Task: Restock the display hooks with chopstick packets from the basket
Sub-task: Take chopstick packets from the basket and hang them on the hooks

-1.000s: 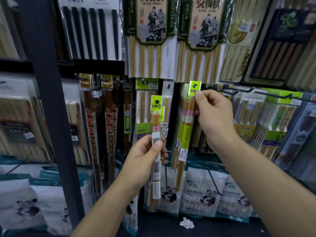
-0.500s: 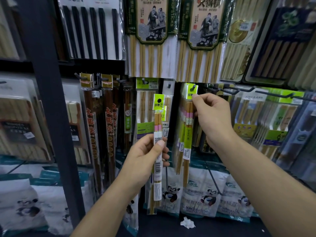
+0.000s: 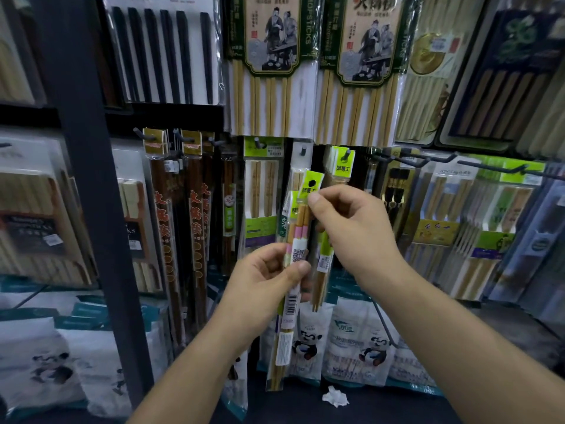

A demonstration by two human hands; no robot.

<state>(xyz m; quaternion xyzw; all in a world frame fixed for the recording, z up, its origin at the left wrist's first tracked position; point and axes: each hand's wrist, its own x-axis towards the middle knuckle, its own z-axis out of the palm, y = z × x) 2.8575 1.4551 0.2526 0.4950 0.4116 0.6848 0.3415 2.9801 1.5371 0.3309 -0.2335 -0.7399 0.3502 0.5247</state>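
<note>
Glossy clear plastic packet (image 3: pixel 295 264) holds smooth wooden chopsticks; hook (image 3: pixel 347 154) dark metal.

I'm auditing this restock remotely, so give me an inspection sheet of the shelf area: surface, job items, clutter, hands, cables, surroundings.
Surface: dark shelf base at the bottom.
Job's things: one chopstick packet held in front of the hooks; matching packet hangs on a hook; basket not in view.
Clutter: crumpled paper scrap on the shelf base.
Hands: left hand grips the packet's middle; right hand pinches its green tag.
Cables: nothing seen.
Surroundings: hung chopstick packs, panda-print bags below, dark post at left.
</note>
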